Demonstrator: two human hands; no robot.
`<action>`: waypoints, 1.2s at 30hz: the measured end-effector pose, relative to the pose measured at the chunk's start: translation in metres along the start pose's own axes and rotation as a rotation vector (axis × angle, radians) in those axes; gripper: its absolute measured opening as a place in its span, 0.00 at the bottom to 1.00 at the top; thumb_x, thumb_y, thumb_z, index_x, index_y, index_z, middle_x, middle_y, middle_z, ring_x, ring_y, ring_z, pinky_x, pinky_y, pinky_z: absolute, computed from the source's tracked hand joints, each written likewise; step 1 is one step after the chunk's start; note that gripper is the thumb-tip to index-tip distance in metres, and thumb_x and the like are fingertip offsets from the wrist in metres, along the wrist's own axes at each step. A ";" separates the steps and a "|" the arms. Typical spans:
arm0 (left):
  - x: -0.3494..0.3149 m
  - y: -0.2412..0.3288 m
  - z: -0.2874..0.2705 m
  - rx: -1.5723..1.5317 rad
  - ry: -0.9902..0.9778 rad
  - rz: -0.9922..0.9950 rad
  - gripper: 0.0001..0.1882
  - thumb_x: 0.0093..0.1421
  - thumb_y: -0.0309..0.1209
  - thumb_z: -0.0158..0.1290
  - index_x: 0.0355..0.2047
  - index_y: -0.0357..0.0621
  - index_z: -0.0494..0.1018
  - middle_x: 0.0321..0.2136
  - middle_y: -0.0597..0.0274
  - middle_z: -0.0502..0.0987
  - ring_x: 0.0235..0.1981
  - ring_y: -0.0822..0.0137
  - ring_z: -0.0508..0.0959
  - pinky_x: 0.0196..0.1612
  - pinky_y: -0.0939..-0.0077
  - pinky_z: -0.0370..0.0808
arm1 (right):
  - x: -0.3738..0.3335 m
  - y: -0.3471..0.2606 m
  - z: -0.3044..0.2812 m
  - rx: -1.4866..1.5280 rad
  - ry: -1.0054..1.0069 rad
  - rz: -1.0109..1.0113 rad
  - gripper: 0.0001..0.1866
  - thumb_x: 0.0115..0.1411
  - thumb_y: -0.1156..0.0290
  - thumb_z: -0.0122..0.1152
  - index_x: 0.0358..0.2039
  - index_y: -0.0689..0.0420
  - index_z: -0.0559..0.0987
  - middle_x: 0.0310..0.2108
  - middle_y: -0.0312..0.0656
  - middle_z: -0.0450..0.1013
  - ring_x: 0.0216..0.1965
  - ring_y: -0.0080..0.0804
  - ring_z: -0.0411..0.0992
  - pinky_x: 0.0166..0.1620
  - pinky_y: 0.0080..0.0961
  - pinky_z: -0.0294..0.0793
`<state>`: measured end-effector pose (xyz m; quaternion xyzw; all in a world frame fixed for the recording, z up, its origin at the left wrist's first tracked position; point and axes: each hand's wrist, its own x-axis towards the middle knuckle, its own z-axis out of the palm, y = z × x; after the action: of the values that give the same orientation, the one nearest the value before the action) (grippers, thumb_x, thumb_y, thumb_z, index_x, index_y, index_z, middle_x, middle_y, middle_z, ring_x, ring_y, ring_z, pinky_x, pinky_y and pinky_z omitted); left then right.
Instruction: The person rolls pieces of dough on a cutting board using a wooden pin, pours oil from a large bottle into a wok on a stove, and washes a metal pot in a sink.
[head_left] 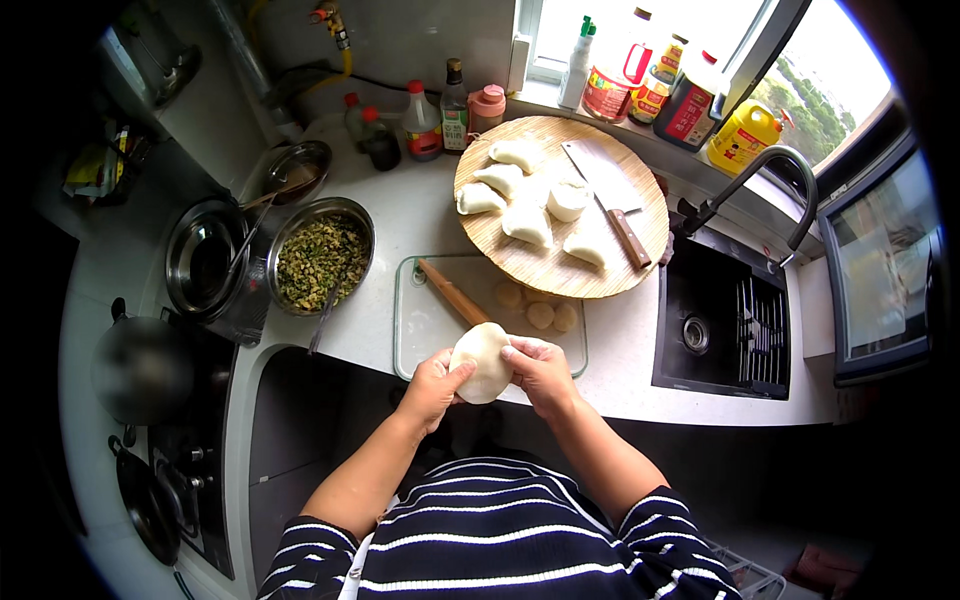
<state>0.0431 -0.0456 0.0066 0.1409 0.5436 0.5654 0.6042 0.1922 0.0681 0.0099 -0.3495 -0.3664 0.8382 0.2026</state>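
A pale, folded dough parcel [482, 362] is pinched between both my hands above the counter's front edge. My left hand [434, 385] grips its left side and my right hand [540, 370] grips its right side. Just behind lies a glass board [425, 320] with a wooden rolling pin [452, 292] and small dough balls [540, 313]. A metal bowl of chopped green filling [320, 258] with a spoon handle sits to the left. Several shaped dumplings [527, 224] lie on a round bamboo board [545, 268].
A cleaver [606, 190] lies on the bamboo board. A black sink [722, 328] with a tap is on the right. Bottles line the windowsill and back counter. Pots and a stove stand at the left, with a kettle [140, 368].
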 end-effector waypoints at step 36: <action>0.127 -0.004 -0.061 1.595 0.247 0.400 0.39 0.60 0.47 0.47 0.66 0.43 0.46 0.68 0.55 0.43 0.69 0.52 0.38 0.65 0.42 0.35 | 0.084 0.069 -0.037 -1.951 0.382 -0.542 0.46 0.54 0.44 0.55 0.62 0.67 0.54 0.65 0.57 0.46 0.65 0.56 0.44 0.62 0.56 0.45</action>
<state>-0.0343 0.0325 -0.0826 0.5577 0.8082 0.1186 0.1473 0.1570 0.0915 -0.0971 -0.3948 -0.9157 0.0326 0.0678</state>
